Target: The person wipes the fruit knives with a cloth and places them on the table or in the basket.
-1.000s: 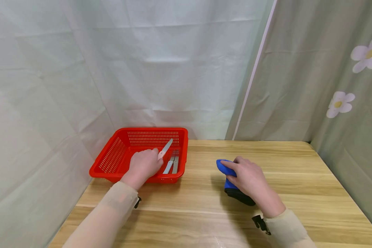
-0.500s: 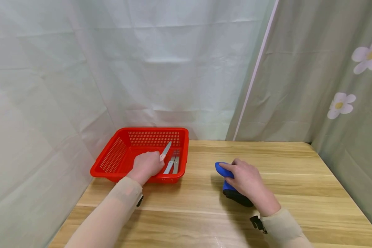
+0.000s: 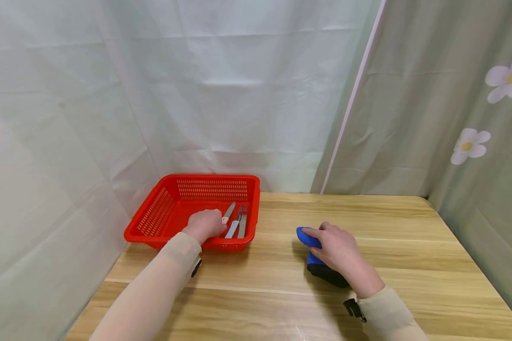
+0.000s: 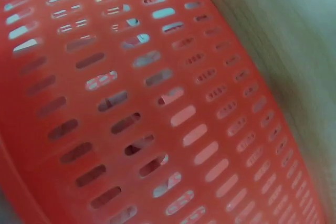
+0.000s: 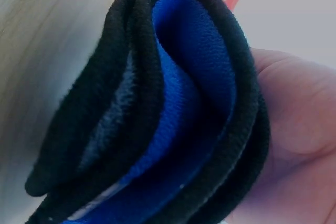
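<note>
In the head view my left hand [image 3: 205,223] is inside the red plastic basket [image 3: 130,236], holding a table knife [image 3: 229,211] by its pale handle, blade pointing away. Slots of the basket wall [image 4: 131,150] fill the left wrist view and hide most of that hand. Beside the knife lie several utensils with pale handles, among them forks [image 3: 242,222]. On the right, my right hand [image 3: 338,246] grips a folded blue cloth [image 3: 308,237] with black edging, thumb and fingers around its upper fold. Up close, the right wrist view shows the cloth's layered black hem [image 5: 142,77].
The wooden table [image 3: 260,303] extends across the front and to the right of the basket. A pale curtain [image 3: 239,104] hangs behind and at the left, and a flowered curtain [image 3: 486,203] borders the right side.
My left hand has lowered the knife into the basket, nearer the forks, and shifted slightly right. My right hand, still on the cloth, has dropped a little toward the table.
</note>
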`<state>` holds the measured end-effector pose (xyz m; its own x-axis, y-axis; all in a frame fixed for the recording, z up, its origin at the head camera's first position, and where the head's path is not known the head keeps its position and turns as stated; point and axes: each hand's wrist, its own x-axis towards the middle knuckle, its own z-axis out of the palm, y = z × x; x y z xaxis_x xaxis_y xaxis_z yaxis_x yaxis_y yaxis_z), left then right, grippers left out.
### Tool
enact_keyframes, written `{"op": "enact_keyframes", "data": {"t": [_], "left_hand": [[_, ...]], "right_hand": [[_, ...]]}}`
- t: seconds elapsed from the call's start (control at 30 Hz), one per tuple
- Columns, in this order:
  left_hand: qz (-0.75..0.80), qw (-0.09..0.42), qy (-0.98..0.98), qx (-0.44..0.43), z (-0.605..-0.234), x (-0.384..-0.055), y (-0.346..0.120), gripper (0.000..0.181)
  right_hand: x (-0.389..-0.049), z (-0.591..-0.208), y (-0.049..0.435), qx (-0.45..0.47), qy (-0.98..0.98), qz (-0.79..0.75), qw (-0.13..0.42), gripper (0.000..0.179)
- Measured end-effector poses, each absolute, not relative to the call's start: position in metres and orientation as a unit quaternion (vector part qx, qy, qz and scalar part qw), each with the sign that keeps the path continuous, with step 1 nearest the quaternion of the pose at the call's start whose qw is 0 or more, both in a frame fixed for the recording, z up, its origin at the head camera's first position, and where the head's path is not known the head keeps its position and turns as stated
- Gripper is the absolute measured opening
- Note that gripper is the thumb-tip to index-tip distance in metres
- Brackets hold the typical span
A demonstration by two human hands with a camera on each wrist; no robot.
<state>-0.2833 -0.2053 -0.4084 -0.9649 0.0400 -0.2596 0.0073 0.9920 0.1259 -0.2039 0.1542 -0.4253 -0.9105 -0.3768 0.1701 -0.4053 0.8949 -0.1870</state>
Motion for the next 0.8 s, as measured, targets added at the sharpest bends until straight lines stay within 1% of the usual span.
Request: {"op": "enact_keyframes", "data": {"t": [0.3, 0.5, 0.8], "left_hand": [[0.057, 0.154, 0.986, 0.006, -0.414, -0.290, -0.205, 0.020], [0.063, 0.161, 0.985, -0.002, -0.421, -0.296, -0.205, 0.021], [0.056, 0.164, 0.985, 0.003, -0.421, -0.294, -0.204, 0.017]], "right_hand": [[-0.207, -0.430, 0.151, 0.205, -0.972, 0.102, 0.057, 0.055], [-0.208, -0.434, 0.150, 0.205, -0.972, 0.102, 0.057, 0.055], [-0.209, -0.438, 0.148, 0.199, -0.973, 0.105, 0.045, 0.054]]}}
